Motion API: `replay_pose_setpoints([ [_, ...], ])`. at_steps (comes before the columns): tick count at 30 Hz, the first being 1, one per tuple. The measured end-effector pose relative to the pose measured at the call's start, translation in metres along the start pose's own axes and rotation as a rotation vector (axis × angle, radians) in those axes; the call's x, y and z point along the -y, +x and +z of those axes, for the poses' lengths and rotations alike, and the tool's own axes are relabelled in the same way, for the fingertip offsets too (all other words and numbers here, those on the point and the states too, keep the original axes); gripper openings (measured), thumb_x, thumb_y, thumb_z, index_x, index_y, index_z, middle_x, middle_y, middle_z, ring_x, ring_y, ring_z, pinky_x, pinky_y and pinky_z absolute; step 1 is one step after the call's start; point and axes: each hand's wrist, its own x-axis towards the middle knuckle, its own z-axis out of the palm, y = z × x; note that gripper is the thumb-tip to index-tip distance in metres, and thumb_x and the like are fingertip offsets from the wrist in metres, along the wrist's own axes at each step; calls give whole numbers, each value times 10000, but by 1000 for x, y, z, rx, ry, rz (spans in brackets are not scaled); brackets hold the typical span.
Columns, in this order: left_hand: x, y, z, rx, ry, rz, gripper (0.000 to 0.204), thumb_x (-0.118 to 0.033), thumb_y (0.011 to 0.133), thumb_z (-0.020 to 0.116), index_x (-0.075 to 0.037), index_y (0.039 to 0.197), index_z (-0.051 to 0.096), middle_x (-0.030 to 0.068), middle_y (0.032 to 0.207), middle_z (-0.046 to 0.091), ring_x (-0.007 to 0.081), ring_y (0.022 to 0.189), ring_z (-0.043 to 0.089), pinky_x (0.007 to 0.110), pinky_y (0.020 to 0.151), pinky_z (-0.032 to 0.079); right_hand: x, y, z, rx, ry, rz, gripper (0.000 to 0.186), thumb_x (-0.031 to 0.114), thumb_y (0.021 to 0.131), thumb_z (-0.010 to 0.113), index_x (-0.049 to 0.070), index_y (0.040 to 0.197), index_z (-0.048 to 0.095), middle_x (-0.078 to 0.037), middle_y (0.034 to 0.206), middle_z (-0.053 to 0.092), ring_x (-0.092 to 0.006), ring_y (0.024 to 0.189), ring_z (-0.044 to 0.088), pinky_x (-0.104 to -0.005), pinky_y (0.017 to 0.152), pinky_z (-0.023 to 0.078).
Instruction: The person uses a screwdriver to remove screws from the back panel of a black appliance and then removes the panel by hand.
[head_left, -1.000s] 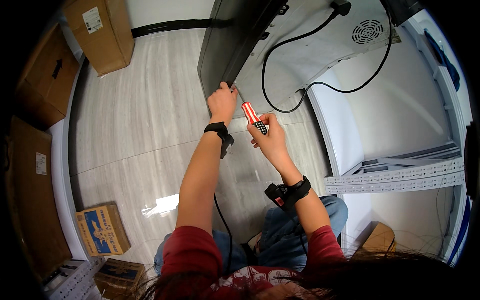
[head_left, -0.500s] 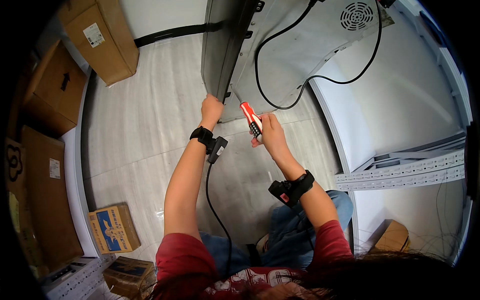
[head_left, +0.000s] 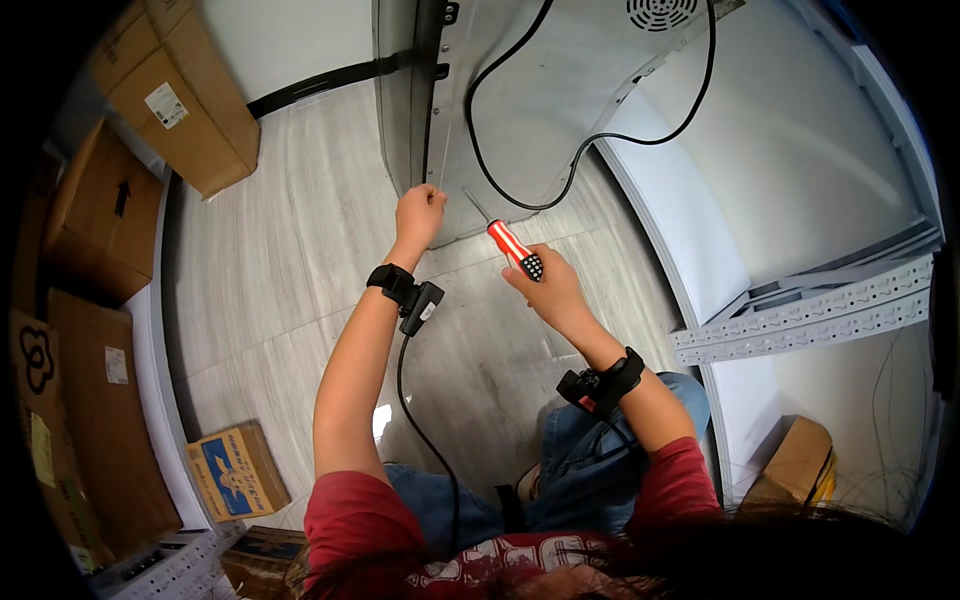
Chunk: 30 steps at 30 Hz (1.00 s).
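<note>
My right hand (head_left: 550, 285) is wrapped round the handle of a screwdriver (head_left: 510, 243), red and white with a black dotted end. Its thin metal shaft points up and left toward the grey metal back panel (head_left: 560, 110) of a large appliance; the tip looks apart from the screws along the panel's edge. My left hand (head_left: 420, 213) is closed, fingers pinched together, by the lower corner of that panel. Whatever the pinch may hold is too small to make out. A black power cord (head_left: 483, 160) loops down in front of the panel.
Brown cardboard boxes (head_left: 190, 110) line the left side, with a small blue-printed box (head_left: 238, 472) on the floor nearer me. White perforated shelf rails (head_left: 810, 325) stand at the right. Cables (head_left: 425, 430) run from the black wrist units.
The screwdriver has drawn back from the panel's edge and its shaft now shows more fully. My left hand has come round to the panel's face. The whole view has shifted slightly.
</note>
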Motion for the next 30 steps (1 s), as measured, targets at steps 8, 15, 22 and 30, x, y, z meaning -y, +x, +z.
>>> replay_pose_setpoints([
  [8,-3,-1,-3,172,-457,-155,207,-48,849,377,1,935,559,67,820,631,75,451,427,215,413,364,5,-8,4,-26,-40,-53,391,261,736,647,-23,973,520,-174,857,543,-305,772,542,-371,672,428],
  [15,-8,-4,-3,246,-495,-156,207,-50,853,363,21,955,528,83,856,633,76,443,420,214,392,349,7,-9,9,-29,-81,-80,395,251,741,643,-13,1003,509,-181,875,528,-312,775,539,-373,674,429],
  [22,-12,-5,-1,281,-519,-144,215,-58,864,358,23,969,529,80,852,631,71,446,425,208,389,348,4,-9,11,-67,-74,-88,393,235,744,649,-15,1009,502,-181,872,525,-319,772,536,-377,663,427],
  [30,-9,-12,7,207,-460,-105,239,-56,868,360,30,992,544,69,859,634,77,446,452,220,428,395,6,-7,15,-47,-102,-44,362,276,769,613,-34,934,526,-181,811,547,-319,719,539,-379,631,422],
])
